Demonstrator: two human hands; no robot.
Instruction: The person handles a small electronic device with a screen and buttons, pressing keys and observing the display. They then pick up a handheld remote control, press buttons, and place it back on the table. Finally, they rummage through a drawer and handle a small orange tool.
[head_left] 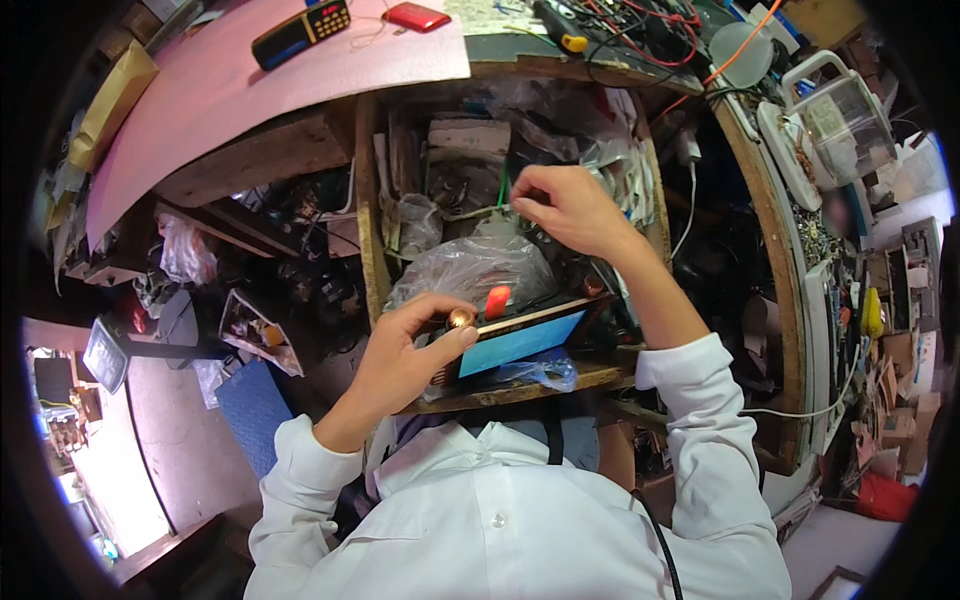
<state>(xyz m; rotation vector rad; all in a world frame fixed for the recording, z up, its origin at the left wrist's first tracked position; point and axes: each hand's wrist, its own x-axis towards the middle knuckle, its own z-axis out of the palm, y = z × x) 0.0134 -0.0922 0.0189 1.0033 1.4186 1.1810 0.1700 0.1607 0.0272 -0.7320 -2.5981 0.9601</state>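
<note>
A small dark device with a lit blue screen (527, 341) and round copper-coloured knobs at its ends rests tilted at the drawer's front edge. My left hand (408, 345) is closed around its left end, thumb and fingers at the knob. Just behind the device's top edge, a red-orange glowing piece (497, 301) stands up. My right hand (568, 208) hovers over the open drawer (372, 220), fingers curled into a pinch; whatever lies between the fingertips is hidden. A thin green strip (503, 186) shows beside those fingertips. Clear plastic bags (480, 268) fill the drawer's middle.
On the pink-covered tabletop (230, 100) lie a black radio-like device (300, 33) and a red flat case (416, 17). Tangled wires (640, 30) and a yellow-black tool (565, 35) are beyond the drawer. A clear plastic container (840, 125) stands at the right.
</note>
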